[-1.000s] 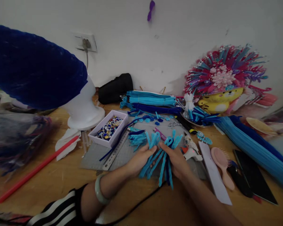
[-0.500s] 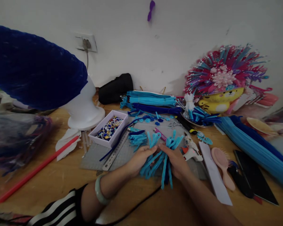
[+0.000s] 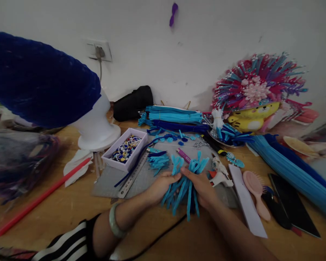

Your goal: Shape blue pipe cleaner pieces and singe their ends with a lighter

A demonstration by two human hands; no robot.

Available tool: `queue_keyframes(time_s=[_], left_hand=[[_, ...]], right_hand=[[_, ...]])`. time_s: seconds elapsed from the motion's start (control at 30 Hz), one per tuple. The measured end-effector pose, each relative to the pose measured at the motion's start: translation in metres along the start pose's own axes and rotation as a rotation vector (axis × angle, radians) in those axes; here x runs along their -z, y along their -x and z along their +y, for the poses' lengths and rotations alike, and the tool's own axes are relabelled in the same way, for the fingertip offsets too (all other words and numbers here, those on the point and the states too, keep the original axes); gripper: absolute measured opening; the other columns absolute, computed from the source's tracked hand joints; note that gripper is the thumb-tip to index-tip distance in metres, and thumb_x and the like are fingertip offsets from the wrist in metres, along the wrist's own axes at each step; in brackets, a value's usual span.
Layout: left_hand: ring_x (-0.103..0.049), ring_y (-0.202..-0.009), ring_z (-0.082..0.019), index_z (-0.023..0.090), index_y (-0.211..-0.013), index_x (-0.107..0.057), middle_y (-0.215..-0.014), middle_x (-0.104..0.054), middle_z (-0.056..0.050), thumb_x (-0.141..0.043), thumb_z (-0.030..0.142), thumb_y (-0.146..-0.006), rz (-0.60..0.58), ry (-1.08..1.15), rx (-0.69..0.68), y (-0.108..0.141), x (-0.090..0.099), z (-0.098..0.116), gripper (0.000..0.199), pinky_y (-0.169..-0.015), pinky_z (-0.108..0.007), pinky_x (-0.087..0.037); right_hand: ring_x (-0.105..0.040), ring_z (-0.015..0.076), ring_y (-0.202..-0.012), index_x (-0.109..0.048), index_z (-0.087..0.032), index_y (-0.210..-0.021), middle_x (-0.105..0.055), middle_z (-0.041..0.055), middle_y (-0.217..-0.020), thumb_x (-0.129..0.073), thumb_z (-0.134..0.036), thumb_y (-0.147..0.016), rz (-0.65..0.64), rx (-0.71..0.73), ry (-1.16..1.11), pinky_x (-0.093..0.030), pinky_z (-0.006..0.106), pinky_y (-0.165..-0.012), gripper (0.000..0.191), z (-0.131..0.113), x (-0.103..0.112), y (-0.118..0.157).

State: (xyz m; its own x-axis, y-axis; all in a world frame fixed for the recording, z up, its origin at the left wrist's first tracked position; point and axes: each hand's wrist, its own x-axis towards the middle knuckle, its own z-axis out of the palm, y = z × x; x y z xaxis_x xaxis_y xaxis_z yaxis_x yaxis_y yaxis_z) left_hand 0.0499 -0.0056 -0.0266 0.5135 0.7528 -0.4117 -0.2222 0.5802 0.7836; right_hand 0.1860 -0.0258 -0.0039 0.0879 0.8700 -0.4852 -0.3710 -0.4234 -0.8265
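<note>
Both my hands meet over the front of the grey cutting mat (image 3: 105, 186). Light blue pipe cleaners (image 3: 183, 186), bent into loops at the top with loose ends hanging below, are pinched between them. My left hand (image 3: 163, 185) holds the left part of the bunch with thumb and fingers closed. My right hand (image 3: 202, 186) grips the right part, its thumb pressed on top close to the left thumb. Behind my left hand lies a pile of short light blue pieces (image 3: 158, 162). A purple lighter (image 3: 183, 155) rests just beyond the loops.
A box of beads (image 3: 141, 137) and a steel ruler (image 3: 129, 183) lie to the left. A white foam head (image 3: 97, 127) carries a dark blue cap (image 3: 43, 79). To the right are a glue gun (image 3: 221, 174), a pink hairbrush (image 3: 256, 192) and long blue pipe cleaners (image 3: 290, 170).
The looped tops on the left have spread and come closer to the right-hand bunch. Both hands stay nearly in place, still gripping the pipe cleaners.
</note>
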Motion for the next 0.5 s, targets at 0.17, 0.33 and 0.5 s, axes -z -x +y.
queue_keyframes(time_s=[0.17,0.33,0.5], left_hand=[[-0.045,-0.042,-0.009,0.015,-0.056,-0.06,-0.046,-0.056,0.002,-0.084,0.056,-0.058,-0.049,-0.022,0.0,-0.0006,0.0024,-0.002,0.048,-0.046,-0.025,-0.031],[-0.048,-0.043,-0.01,0.014,-0.063,-0.063,-0.048,-0.057,0.002,-0.084,0.056,-0.059,-0.035,0.014,0.012,0.0012,0.0003,-0.0003,0.047,-0.046,-0.024,-0.035],[-0.048,-0.042,-0.01,0.015,-0.06,-0.063,-0.05,-0.059,0.002,-0.087,0.058,-0.052,-0.051,-0.029,0.035,0.0013,0.0011,-0.0024,0.05,-0.046,-0.024,-0.037]], right_hand=[[-0.065,0.0197,-0.047,-0.069,-0.016,-0.075,-0.072,0.003,-0.063,-0.092,-0.043,-0.046,-0.049,-0.031,0.036,-0.056,0.032,-0.046,0.047,-0.0022,-0.0021,0.0032],[-0.06,0.0166,-0.04,-0.062,-0.017,-0.069,-0.066,-0.0013,-0.054,-0.09,-0.045,-0.048,-0.002,-0.019,0.042,-0.052,0.029,-0.041,0.045,0.0,-0.0026,0.0029],[-0.062,0.0178,-0.042,-0.065,-0.017,-0.076,-0.069,0.0,-0.058,-0.09,-0.046,-0.053,-0.104,-0.037,0.06,-0.056,0.031,-0.044,0.045,0.0019,0.0,0.0022]])
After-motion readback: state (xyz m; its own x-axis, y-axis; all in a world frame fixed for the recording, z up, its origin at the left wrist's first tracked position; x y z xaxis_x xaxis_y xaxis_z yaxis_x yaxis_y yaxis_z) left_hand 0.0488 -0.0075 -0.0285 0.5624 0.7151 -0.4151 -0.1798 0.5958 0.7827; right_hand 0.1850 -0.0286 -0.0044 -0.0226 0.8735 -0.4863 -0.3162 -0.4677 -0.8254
